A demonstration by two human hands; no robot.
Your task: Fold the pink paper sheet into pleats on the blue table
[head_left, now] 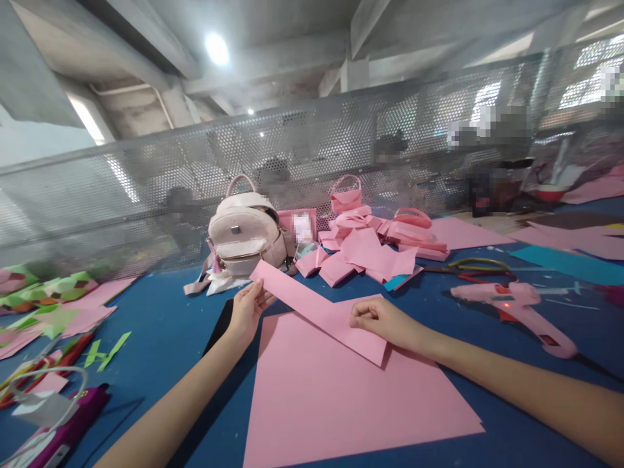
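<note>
A pink paper strip (312, 311) slants between my two hands above a large pink paper sheet (341, 403) on the blue table. My left hand (248, 305) pinches the strip's far left end, thumb on top. With curled fingers, my right hand (377, 318) grips the strip near its other end; the fingertips are partly hidden. The strip's lower right corner hangs just over the sheet, and I cannot tell whether it touches. Below my left hand, a black flat object (219, 331) lies partly under the forearm.
A pink glue gun (517, 302) with an orange light lies right, near scissors (478, 266). Behind are a cream backpack (244, 227) and a heap of folded pink paper pieces (365, 250). A purple power strip (82, 416) and green paper scraps (107, 351) lie left.
</note>
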